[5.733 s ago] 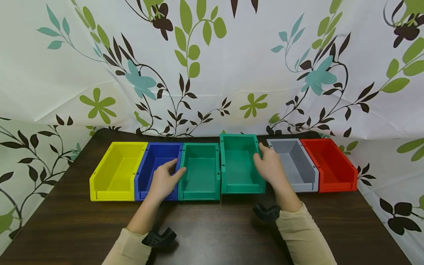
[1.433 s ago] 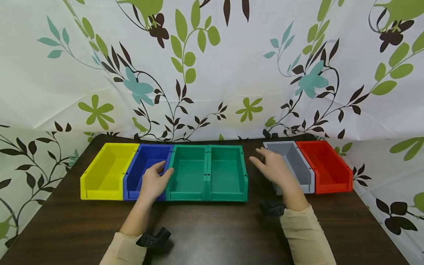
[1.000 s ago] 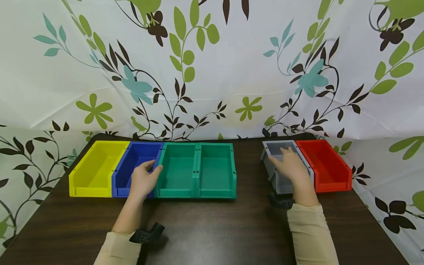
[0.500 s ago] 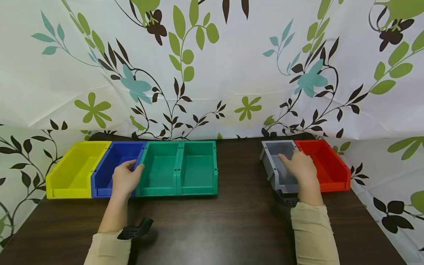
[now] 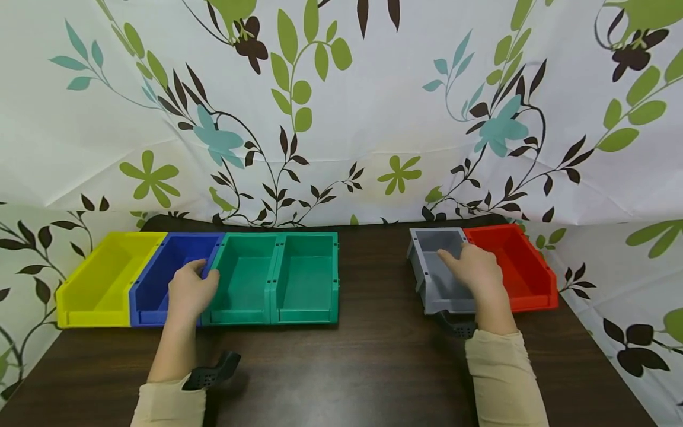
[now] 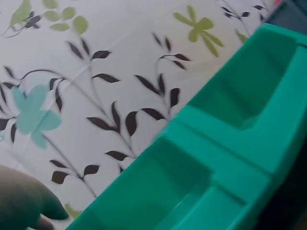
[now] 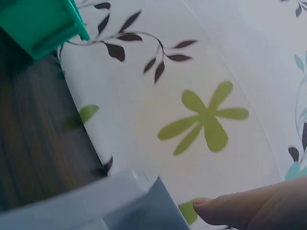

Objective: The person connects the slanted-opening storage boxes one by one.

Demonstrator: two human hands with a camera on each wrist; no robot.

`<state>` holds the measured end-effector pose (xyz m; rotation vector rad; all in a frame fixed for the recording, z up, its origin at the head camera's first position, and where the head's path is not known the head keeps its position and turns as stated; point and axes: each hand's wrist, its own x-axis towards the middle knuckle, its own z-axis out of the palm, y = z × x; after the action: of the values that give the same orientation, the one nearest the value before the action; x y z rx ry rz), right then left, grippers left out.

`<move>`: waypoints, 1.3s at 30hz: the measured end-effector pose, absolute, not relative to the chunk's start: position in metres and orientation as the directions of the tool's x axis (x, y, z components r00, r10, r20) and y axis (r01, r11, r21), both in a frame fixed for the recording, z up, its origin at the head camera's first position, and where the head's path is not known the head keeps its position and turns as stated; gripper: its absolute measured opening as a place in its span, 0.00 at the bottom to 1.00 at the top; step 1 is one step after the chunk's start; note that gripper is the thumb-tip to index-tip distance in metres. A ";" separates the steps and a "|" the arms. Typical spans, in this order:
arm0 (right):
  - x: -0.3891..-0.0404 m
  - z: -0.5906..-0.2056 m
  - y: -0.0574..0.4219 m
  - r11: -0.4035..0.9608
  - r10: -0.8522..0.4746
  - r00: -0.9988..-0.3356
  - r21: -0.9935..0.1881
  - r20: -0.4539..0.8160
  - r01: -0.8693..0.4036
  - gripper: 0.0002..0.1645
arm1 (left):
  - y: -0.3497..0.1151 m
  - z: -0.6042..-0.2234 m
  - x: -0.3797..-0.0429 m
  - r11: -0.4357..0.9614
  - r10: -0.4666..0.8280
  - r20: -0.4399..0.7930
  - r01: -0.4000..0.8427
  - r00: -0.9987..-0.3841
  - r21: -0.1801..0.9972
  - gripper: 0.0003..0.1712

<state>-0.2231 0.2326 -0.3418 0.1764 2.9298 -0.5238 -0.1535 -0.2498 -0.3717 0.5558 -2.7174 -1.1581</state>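
Observation:
In the head view my left hand (image 5: pixel 189 290) grips the adjoining walls of a blue storage bin (image 5: pixel 149 290) and the left green bin (image 5: pixel 242 279). Its fingertips dip into the blue bin, the thumb on the green side. A second green bin (image 5: pixel 305 279) and a yellow bin (image 5: pixel 107 281) stand tight against these two. My right hand (image 5: pixel 477 273) holds the adjoining walls of a grey bin (image 5: pixel 445 279) and a red bin (image 5: pixel 523 273), thumb over the grey side, other fingers mostly hidden. All the bins look empty.
A dark wooden table (image 5: pixel 341 373) carries the bins, with bare tabletop between the green and grey ones. Behind hangs a white leaf-patterned cloth (image 5: pixel 352 118). Black wrist-worn devices (image 5: pixel 213 372) sit at both wrists.
The right green bin was lowered against its neighbour. My left hand slid the yellow, blue and green bins left, widening the gap. Lately the grey and red bins shifted slightly left with my right hand.

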 end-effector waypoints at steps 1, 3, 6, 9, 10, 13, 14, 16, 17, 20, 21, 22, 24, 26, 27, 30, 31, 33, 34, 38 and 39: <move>-0.223 -0.342 0.230 0.933 0.085 -0.980 -0.332 -0.177 0.141 0.49 | -0.246 -0.372 -0.154 0.654 -0.390 0.044 -0.243 -0.920 0.716 0.31; -0.222 -0.342 0.224 0.937 0.079 -0.982 -0.324 -0.170 0.131 0.48 | -0.235 -0.372 -0.156 0.690 -0.386 0.175 -0.157 -0.906 0.707 0.29; -0.221 -0.343 0.217 0.941 0.067 -0.986 -0.319 -0.154 0.114 0.47 | -0.215 -0.373 -0.159 0.727 -0.330 0.323 -0.021 -0.887 0.687 0.27; -0.221 -0.345 0.211 0.935 0.042 -0.991 -0.344 -0.128 0.084 0.45 | -0.198 -0.375 -0.161 0.731 -0.236 0.329 0.057 -0.914 0.680 0.28; -0.221 -0.346 0.209 0.929 0.029 -0.992 -0.363 -0.120 0.071 0.45 | -0.194 -0.377 -0.161 0.722 -0.207 0.302 0.064 -0.931 0.689 0.29; -0.222 -0.349 0.203 0.901 -0.021 -0.996 -0.433 -0.082 0.017 0.41 | -0.187 -0.383 -0.162 0.681 -0.136 0.181 0.041 -0.974 0.731 0.33; -0.223 -0.350 0.202 0.889 -0.035 -0.997 -0.457 -0.073 0.002 0.40 | -0.186 -0.385 -0.163 0.662 -0.116 0.135 0.025 -0.984 0.749 0.35; -0.225 -0.353 0.200 0.867 -0.059 -0.996 -0.497 -0.066 -0.019 0.38 | -0.185 -0.389 -0.164 0.628 -0.084 0.061 -0.005 -0.995 0.778 0.36; -0.225 -0.355 0.200 0.860 -0.069 -0.995 -0.510 -0.065 -0.026 0.37 | -0.185 -0.390 -0.165 0.616 -0.075 0.034 -0.019 -0.997 0.787 0.36; -0.228 -0.359 0.200 0.847 -0.087 -0.993 -0.531 -0.082 -0.030 0.35 | -0.185 -0.393 -0.166 0.598 -0.060 -0.011 -0.045 -0.998 0.800 0.35; -0.229 -0.361 0.200 0.841 -0.090 -0.992 -0.539 -0.086 -0.029 0.34 | -0.184 -0.394 -0.166 0.596 -0.062 -0.018 -0.052 -0.998 0.801 0.34; -0.230 -0.363 0.200 0.836 -0.094 -0.992 -0.548 -0.085 -0.032 0.33 | -0.184 -0.394 -0.167 0.595 -0.066 -0.022 -0.057 -0.998 0.802 0.34; -0.232 -0.366 0.200 0.822 -0.101 -0.992 -0.567 -0.070 -0.044 0.32 | -0.184 -0.395 -0.167 0.591 -0.074 -0.026 -0.065 -0.997 0.804 0.33; -0.234 -0.368 0.199 0.804 -0.108 -0.993 -0.592 -0.047 -0.059 0.30 | -0.183 -0.395 -0.167 0.587 -0.076 -0.027 -0.066 -0.997 0.807 0.33; -0.234 -0.370 0.199 0.796 -0.116 -0.993 -0.601 -0.035 -0.072 0.30 | -0.182 -0.395 -0.167 0.585 -0.075 -0.027 -0.065 -0.997 0.808 0.33; -0.235 -0.372 0.196 0.780 -0.130 -0.992 -0.618 -0.005 -0.099 0.29 | -0.180 -0.396 -0.166 0.578 -0.069 -0.026 -0.062 -0.997 0.814 0.34; -0.235 -0.372 0.195 0.775 -0.132 -0.991 -0.623 0.008 -0.109 0.29 | -0.179 -0.396 -0.166 0.576 -0.068 -0.025 -0.060 -0.997 0.815 0.34; -0.234 -0.371 0.193 0.764 -0.133 -0.991 -0.634 0.035 -0.125 0.29 | -0.177 -0.397 -0.166 0.573 -0.067 -0.023 -0.057 -0.997 0.818 0.34; -0.234 -0.370 0.192 0.758 -0.128 -0.990 -0.640 0.050 -0.130 0.29 | -0.176 -0.398 -0.166 0.570 -0.068 -0.022 -0.057 -0.997 0.820 0.34; -0.230 -0.365 0.190 0.725 -0.116 -0.988 -0.672 0.099 -0.152 0.29 | -0.172 -0.400 -0.166 0.557 -0.060 -0.016 -0.047 -0.998 0.829 0.34; -0.230 -0.363 0.190 0.718 -0.115 -0.988 -0.678 0.107 -0.157 0.28 | -0.171 -0.401 -0.166 0.551 -0.057 -0.015 -0.043 -0.998 0.833 0.34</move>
<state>-0.2296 0.1896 -0.3633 -0.2351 2.9639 -1.1790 -0.1655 -0.1706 -0.4010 0.0888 -2.7546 -1.4789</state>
